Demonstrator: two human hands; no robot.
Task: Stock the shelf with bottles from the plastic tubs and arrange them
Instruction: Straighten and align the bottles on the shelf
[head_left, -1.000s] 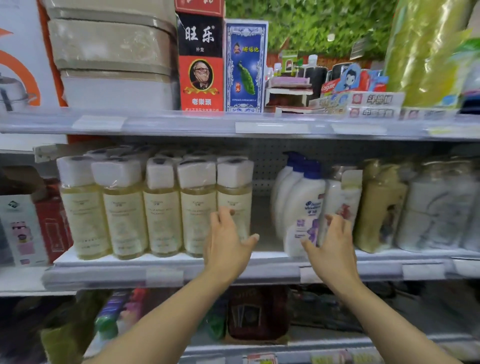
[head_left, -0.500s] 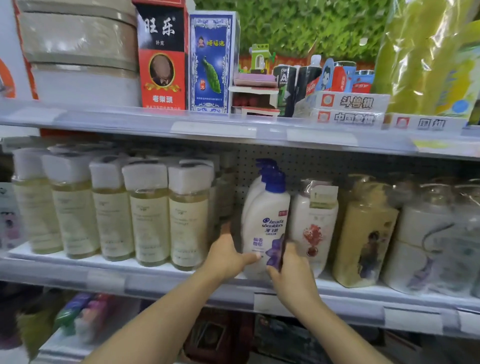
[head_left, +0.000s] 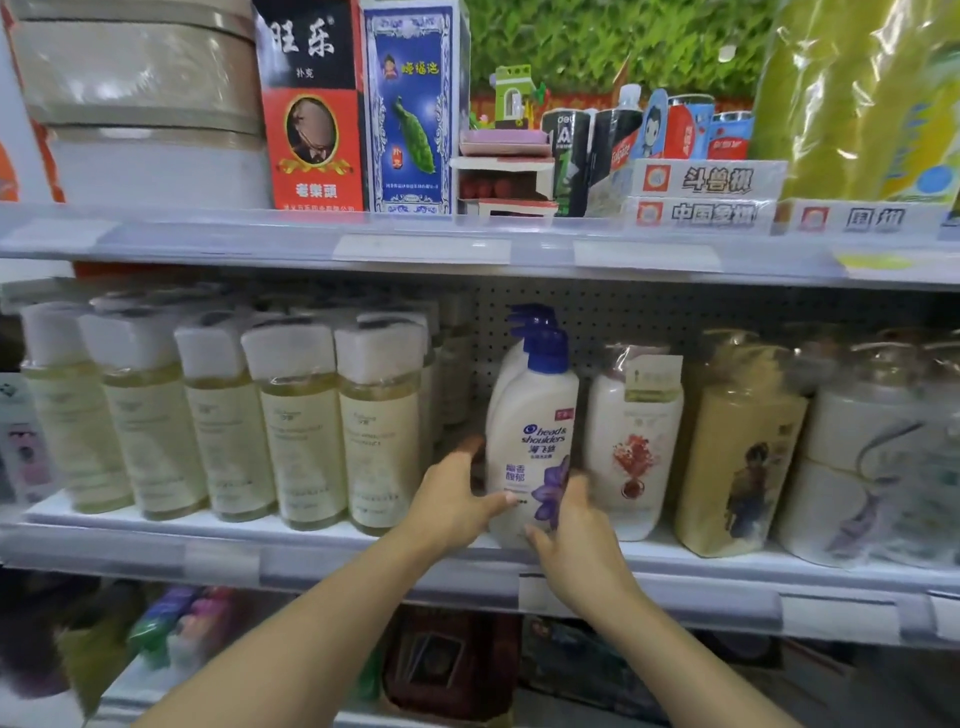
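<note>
The white shampoo bottle (head_left: 531, 436), standing at the shelf (head_left: 363, 566) front, is being clasped low by the left hand (head_left: 452, 501) at nine o'clock and the right hand (head_left: 576, 530) at five o'clock, fingers curled; it is being judged full, heavy, rigid and slick, best held at its waist.

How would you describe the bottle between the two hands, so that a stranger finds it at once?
Look at the middle shelf, just right of the row of pale yellow bottles. There stands a white shampoo bottle, held by the left hand and right hand. Only it shows a blue pump top and a purple flower label.
</note>
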